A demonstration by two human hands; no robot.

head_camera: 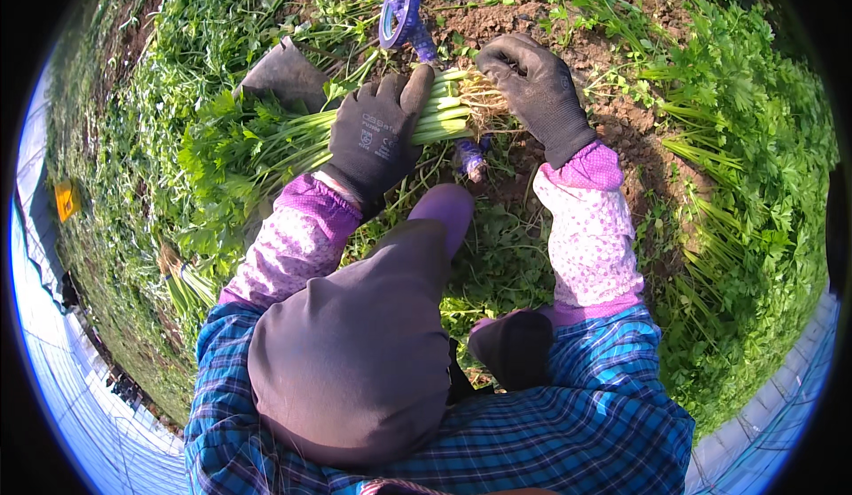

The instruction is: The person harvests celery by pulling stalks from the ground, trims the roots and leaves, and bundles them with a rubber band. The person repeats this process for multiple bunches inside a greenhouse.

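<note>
My left hand [383, 129], in a dark work glove, is wrapped over a bunch of leafy green celery-like stalks [442, 117]. The leaves [226, 152] fan out to the left, and pale roots [486, 99] stick out on the right. Beside those roots is my right hand [536, 85], gloved too, with its fingers curled in. Whether it pinches any root strands cannot be seen. Under the bunch runs a bar wrapped in purple tape [471, 155]. A purple tape roll [400, 12] is at the bar's far end.
A grey curved sheet [286, 75] sticks up behind the leaves. Cut stalks [712, 155] lie in a row on the soil at right. A bundle [186, 278] rests at lower left, near a yellow sign [66, 200]. My knee and a purple boot [447, 215] are close below the bunch.
</note>
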